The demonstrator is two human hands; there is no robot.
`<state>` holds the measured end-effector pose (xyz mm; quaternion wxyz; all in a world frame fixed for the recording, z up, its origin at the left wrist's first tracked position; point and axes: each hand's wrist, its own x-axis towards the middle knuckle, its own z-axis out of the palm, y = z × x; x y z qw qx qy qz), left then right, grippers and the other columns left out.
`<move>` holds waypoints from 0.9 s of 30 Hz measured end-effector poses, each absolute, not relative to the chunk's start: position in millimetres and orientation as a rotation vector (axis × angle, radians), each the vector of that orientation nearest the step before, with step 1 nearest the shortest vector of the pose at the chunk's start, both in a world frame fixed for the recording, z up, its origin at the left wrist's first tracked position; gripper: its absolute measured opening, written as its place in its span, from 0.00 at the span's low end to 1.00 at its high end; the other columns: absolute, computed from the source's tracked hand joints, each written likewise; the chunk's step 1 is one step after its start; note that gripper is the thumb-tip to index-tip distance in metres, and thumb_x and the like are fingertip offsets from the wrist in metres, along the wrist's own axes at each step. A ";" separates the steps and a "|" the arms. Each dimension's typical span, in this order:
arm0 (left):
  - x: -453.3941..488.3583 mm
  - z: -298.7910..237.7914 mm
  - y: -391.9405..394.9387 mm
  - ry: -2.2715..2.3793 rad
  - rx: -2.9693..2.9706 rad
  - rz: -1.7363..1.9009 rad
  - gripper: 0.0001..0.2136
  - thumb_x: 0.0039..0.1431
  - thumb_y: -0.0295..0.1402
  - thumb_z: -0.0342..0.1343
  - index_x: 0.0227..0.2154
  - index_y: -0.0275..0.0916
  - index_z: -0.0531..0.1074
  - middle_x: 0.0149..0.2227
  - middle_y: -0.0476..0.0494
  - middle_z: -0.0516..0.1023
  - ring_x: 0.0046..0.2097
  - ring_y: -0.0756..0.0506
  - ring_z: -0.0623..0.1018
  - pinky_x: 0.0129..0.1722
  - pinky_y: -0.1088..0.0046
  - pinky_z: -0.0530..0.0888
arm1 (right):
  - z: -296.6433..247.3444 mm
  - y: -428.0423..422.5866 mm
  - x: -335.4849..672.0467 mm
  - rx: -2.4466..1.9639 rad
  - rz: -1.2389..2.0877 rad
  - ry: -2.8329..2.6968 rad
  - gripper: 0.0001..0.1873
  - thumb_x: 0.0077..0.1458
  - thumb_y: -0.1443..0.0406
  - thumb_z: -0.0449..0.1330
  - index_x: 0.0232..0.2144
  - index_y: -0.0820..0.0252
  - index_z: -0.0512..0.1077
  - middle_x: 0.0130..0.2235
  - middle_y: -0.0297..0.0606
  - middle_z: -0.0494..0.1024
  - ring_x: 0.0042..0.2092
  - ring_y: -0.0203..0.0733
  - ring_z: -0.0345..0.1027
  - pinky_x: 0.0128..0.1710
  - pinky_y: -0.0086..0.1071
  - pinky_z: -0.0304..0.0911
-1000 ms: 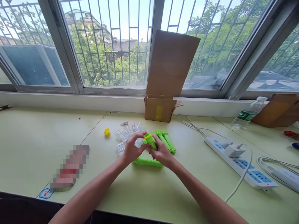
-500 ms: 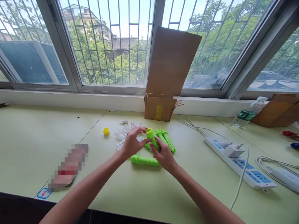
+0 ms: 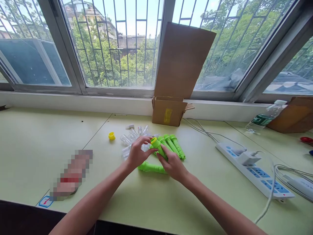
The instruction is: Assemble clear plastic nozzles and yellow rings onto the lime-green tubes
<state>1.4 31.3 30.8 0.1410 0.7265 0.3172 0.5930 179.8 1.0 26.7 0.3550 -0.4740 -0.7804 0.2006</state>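
My right hand [image 3: 171, 163] is wrapped round the body of a bright green plastic tube [image 3: 160, 150], which tilts up toward the left. A yellow ring [image 3: 154, 140] sits at the tube's upper end. My left hand [image 3: 139, 151] pinches the ring end between thumb and fingers, partly hiding it. Several similar green tubes [image 3: 176, 146] lie side by side just right of and behind my hands. Another green tube [image 3: 152, 167] lies crosswise in front, its right end hidden by my right hand. Clear plastic cups [image 3: 126, 140] are clustered behind my left hand. A loose yellow ring [image 3: 111, 136] stands farther left.
A cardboard box [image 3: 168, 112] with a raised flap stands by the window. To the right are a white power strip [image 3: 254, 171] with cables, and a water bottle [image 3: 265, 117]. A pixelated, blurred-out object [image 3: 73, 176] lies at the left, near the table's front edge.
The green tube in my hands has tilted over a little and shifted slightly lower. Both hands keep their hold. The whole view has shifted slightly.
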 end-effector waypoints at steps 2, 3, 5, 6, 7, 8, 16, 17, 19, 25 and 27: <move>0.3 29.5 32.1 0.924 2.085 1.717 0.14 0.47 0.36 0.67 0.33 0.40 0.69 0.41 0.44 0.79 0.40 0.46 0.79 0.38 0.66 0.79 | 28.3 2.8 179.2 -1.202 0.526 -2.037 0.23 0.62 0.57 0.50 0.55 0.61 0.64 0.42 0.47 0.78 0.41 0.53 0.72 0.41 0.44 0.66; -0.2 29.0 32.3 0.928 2.085 1.718 0.14 0.47 0.37 0.67 0.33 0.40 0.69 0.41 0.44 0.79 0.39 0.46 0.79 0.37 0.66 0.79 | 27.9 3.6 178.9 -1.188 0.530 -2.035 0.22 0.62 0.57 0.50 0.55 0.60 0.64 0.42 0.47 0.78 0.41 0.53 0.72 0.41 0.44 0.66; -0.6 28.3 32.6 0.932 2.093 1.720 0.14 0.47 0.37 0.67 0.33 0.40 0.69 0.41 0.44 0.79 0.39 0.46 0.79 0.37 0.66 0.79 | 24.9 5.3 178.2 -1.163 0.532 -2.006 0.22 0.61 0.57 0.51 0.55 0.60 0.64 0.43 0.47 0.78 0.42 0.53 0.72 0.42 0.44 0.66; -0.6 28.1 32.6 0.932 2.102 1.720 0.14 0.47 0.37 0.67 0.33 0.40 0.69 0.41 0.44 0.79 0.39 0.46 0.79 0.37 0.66 0.79 | 22.7 6.0 178.0 -1.156 0.530 -1.984 0.22 0.61 0.57 0.51 0.55 0.60 0.64 0.44 0.47 0.77 0.42 0.53 0.72 0.43 0.44 0.66; -0.5 28.0 32.6 0.930 2.111 1.720 0.14 0.47 0.37 0.67 0.34 0.40 0.69 0.41 0.44 0.79 0.39 0.46 0.79 0.37 0.66 0.79 | 20.4 6.5 177.8 -1.150 0.527 -1.962 0.22 0.61 0.57 0.51 0.55 0.60 0.64 0.44 0.46 0.77 0.43 0.53 0.71 0.43 0.44 0.66; -0.2 27.9 32.6 0.924 2.120 1.722 0.14 0.47 0.37 0.67 0.34 0.40 0.69 0.41 0.44 0.79 0.39 0.46 0.79 0.37 0.66 0.79 | 18.2 6.7 177.7 -1.146 0.526 -1.946 0.22 0.61 0.57 0.51 0.55 0.60 0.65 0.44 0.46 0.77 0.42 0.52 0.71 0.43 0.44 0.66; 4.7 27.5 29.8 0.885 2.146 1.720 0.13 0.48 0.36 0.67 0.33 0.40 0.70 0.40 0.44 0.79 0.41 0.45 0.78 0.36 0.67 0.79 | 13.5 3.0 179.5 -1.098 0.570 -1.863 0.21 0.59 0.58 0.53 0.53 0.58 0.67 0.45 0.45 0.77 0.46 0.53 0.71 0.47 0.44 0.66; 5.0 27.5 29.4 0.884 2.142 1.716 0.13 0.48 0.36 0.67 0.33 0.40 0.70 0.40 0.44 0.79 0.40 0.46 0.78 0.36 0.67 0.79 | 13.3 2.7 179.4 -1.091 0.575 -1.854 0.21 0.59 0.58 0.54 0.53 0.58 0.67 0.47 0.45 0.77 0.47 0.53 0.71 0.49 0.44 0.65; 5.4 27.8 29.0 0.873 2.128 1.711 0.13 0.47 0.35 0.67 0.33 0.40 0.70 0.41 0.44 0.79 0.40 0.46 0.79 0.36 0.67 0.80 | 12.8 2.5 178.9 -1.083 0.584 -1.836 0.22 0.58 0.58 0.55 0.53 0.58 0.67 0.48 0.46 0.76 0.49 0.54 0.70 0.50 0.45 0.64; 7.9 29.3 30.1 0.808 2.062 1.692 0.13 0.50 0.35 0.65 0.37 0.40 0.70 0.44 0.42 0.78 0.44 0.44 0.79 0.37 0.66 0.81 | 13.4 1.3 176.9 -1.130 0.639 -1.769 0.19 0.58 0.56 0.55 0.49 0.58 0.71 0.43 0.45 0.77 0.49 0.55 0.69 0.48 0.44 0.65; 8.4 29.5 30.4 0.807 2.051 1.678 0.13 0.50 0.36 0.65 0.36 0.40 0.70 0.43 0.43 0.78 0.44 0.44 0.79 0.37 0.66 0.81 | 14.3 0.6 177.0 -1.120 0.663 -1.763 0.19 0.58 0.56 0.55 0.49 0.58 0.70 0.43 0.45 0.77 0.50 0.55 0.68 0.47 0.44 0.65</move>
